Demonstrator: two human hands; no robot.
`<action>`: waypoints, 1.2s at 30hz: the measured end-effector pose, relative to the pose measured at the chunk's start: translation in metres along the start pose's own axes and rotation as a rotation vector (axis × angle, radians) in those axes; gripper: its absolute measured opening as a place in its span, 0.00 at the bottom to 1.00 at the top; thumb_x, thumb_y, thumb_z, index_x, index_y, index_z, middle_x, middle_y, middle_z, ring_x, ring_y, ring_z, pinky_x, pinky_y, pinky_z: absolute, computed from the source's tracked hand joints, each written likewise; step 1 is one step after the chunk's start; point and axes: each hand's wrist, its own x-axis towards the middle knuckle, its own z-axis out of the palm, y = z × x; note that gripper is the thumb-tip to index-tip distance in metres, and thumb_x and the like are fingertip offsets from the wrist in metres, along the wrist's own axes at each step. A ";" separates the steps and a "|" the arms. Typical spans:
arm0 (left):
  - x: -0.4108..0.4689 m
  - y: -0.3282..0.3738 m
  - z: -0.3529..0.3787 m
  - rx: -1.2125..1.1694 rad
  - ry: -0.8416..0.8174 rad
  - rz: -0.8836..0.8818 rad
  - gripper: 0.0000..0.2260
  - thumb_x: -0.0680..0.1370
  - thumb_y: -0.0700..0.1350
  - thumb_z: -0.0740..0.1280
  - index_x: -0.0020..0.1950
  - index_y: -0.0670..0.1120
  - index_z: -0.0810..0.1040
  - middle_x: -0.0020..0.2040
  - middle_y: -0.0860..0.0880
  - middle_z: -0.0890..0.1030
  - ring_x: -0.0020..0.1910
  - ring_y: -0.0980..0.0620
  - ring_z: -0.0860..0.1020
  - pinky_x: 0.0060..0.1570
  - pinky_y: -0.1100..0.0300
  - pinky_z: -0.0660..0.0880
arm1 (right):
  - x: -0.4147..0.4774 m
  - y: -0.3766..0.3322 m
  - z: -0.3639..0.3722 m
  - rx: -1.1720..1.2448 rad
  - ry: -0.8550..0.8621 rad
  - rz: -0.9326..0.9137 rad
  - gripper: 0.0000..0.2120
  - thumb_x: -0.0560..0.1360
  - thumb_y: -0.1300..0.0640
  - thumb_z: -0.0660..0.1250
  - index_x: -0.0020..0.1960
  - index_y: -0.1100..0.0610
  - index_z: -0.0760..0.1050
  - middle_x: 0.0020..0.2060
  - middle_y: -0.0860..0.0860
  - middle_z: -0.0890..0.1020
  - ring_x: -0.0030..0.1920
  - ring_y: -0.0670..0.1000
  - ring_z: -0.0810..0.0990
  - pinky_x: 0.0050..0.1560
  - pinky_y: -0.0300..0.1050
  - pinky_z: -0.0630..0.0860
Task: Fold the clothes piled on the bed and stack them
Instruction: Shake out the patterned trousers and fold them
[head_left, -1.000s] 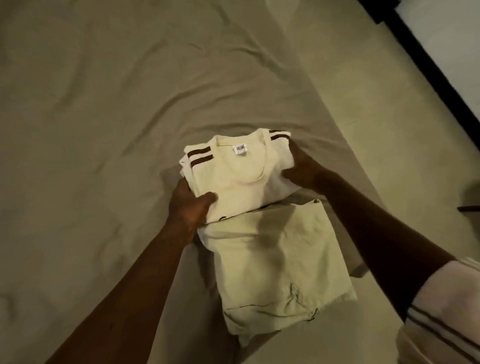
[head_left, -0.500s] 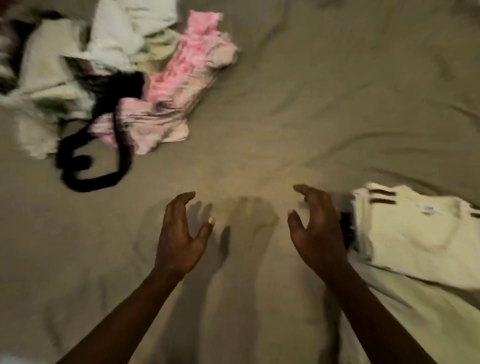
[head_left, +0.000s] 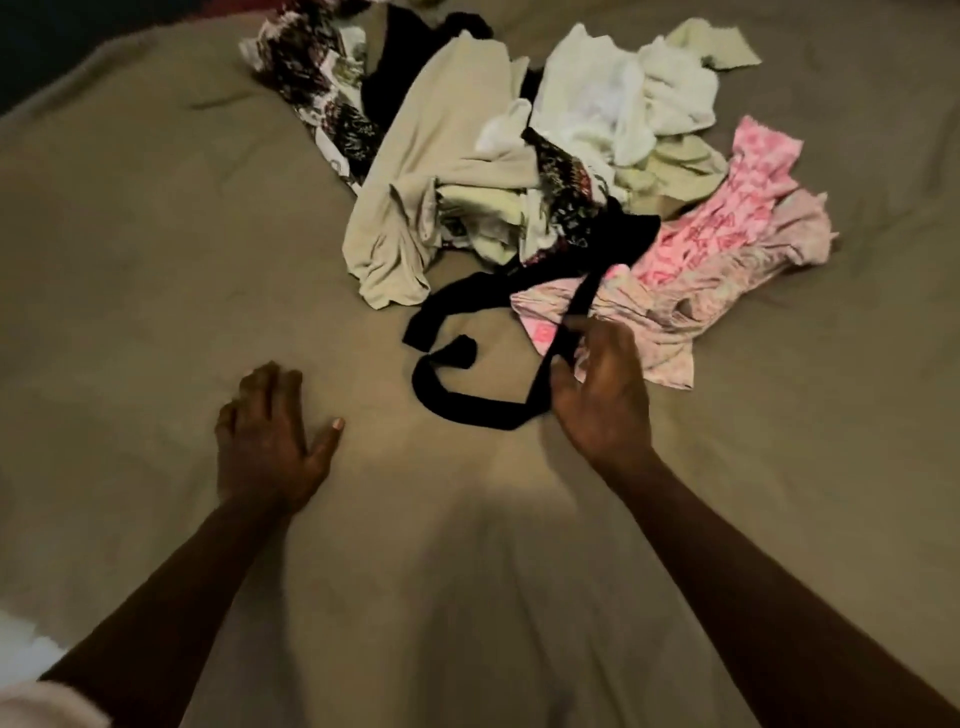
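Observation:
A loose pile of clothes lies on the bed sheet ahead of me. It holds a beige garment, white pieces, a dark patterned piece, a pink printed garment and a black garment with long straps. My right hand is at the pile's near edge. Its fingers are loosely spread over the black strap and the pink garment's corner, with no plain grip. My left hand rests flat on the bare sheet, left of the black straps, holding nothing.
The wrinkled olive-brown sheet stretches bare to the left, right and near side of the pile. A dark area lies beyond the bed's far left corner. A bit of white cloth shows at the lower left edge.
My view has swung left, from the folded cream shirt and trousers to the loose pile. Both hands let go of the shirt; the right one reached forward to the black strap.

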 end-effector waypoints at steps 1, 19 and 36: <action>0.002 -0.006 0.008 0.013 0.000 0.011 0.36 0.79 0.66 0.55 0.79 0.44 0.65 0.80 0.40 0.63 0.80 0.39 0.60 0.75 0.37 0.60 | 0.024 -0.008 0.005 -0.045 0.069 -0.010 0.19 0.75 0.56 0.67 0.66 0.56 0.75 0.58 0.58 0.76 0.60 0.61 0.76 0.60 0.58 0.75; 0.036 -0.024 -0.030 -0.155 -0.416 -0.049 0.45 0.72 0.74 0.58 0.84 0.52 0.54 0.85 0.48 0.52 0.83 0.48 0.52 0.79 0.48 0.57 | 0.204 -0.189 -0.084 0.071 0.136 0.162 0.13 0.81 0.57 0.61 0.56 0.61 0.83 0.46 0.57 0.85 0.44 0.53 0.81 0.43 0.43 0.77; -0.061 0.211 -0.589 -0.444 0.136 0.437 0.58 0.69 0.54 0.81 0.83 0.59 0.40 0.83 0.48 0.51 0.81 0.41 0.57 0.77 0.39 0.63 | -0.047 -0.571 -0.502 1.134 0.194 -0.039 0.13 0.78 0.67 0.57 0.45 0.63 0.80 0.34 0.56 0.81 0.33 0.55 0.80 0.37 0.46 0.79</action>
